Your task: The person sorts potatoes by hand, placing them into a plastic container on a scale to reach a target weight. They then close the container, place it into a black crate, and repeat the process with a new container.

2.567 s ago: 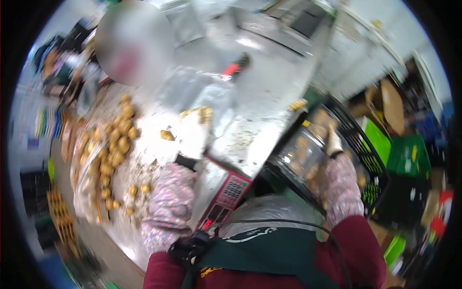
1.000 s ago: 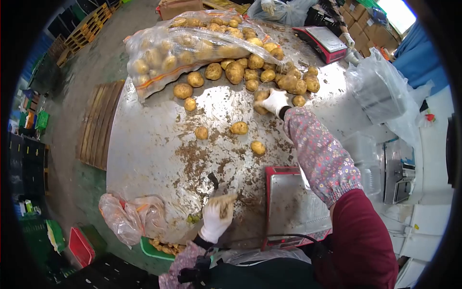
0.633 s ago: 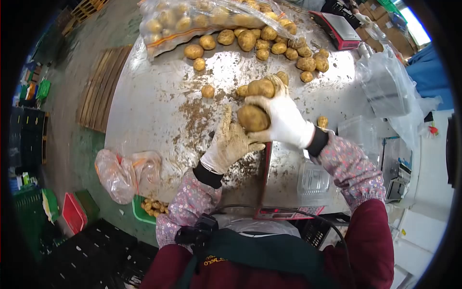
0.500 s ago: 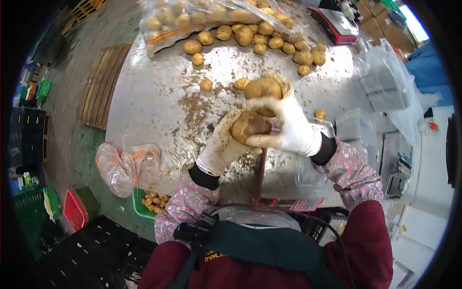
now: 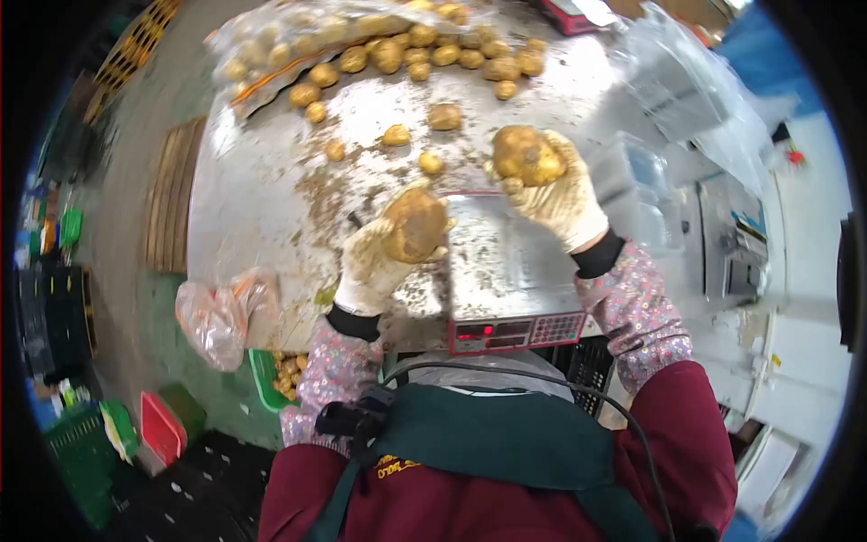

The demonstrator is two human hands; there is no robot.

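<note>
My left hand (image 5: 368, 271), in a soiled white glove, is closed around a large brown potato (image 5: 415, 226) just left of the scale. In my right hand (image 5: 571, 200), gloved the same way, rests another big potato (image 5: 524, 155), lumpy in outline, above the scale's far right corner. Between and below the hands lies a digital scale (image 5: 510, 262) with a metal plate and red lit display. Several loose potatoes lie beyond my hands, among them a small one (image 5: 431, 163) and a larger one (image 5: 444, 116).
At the back, a clear bag of potatoes (image 5: 271, 50) spills a row of them. Clear plastic containers (image 5: 646, 185) and plastic film (image 5: 668, 81) are at the right. A crumpled bag (image 5: 212, 321) hangs at the left edge above a green crate of potatoes (image 5: 266, 384).
My hands have moved apart, each with its potato: the left one to the left, the right one to the right. The view has shifted, and the scale now shows fully between them.
</note>
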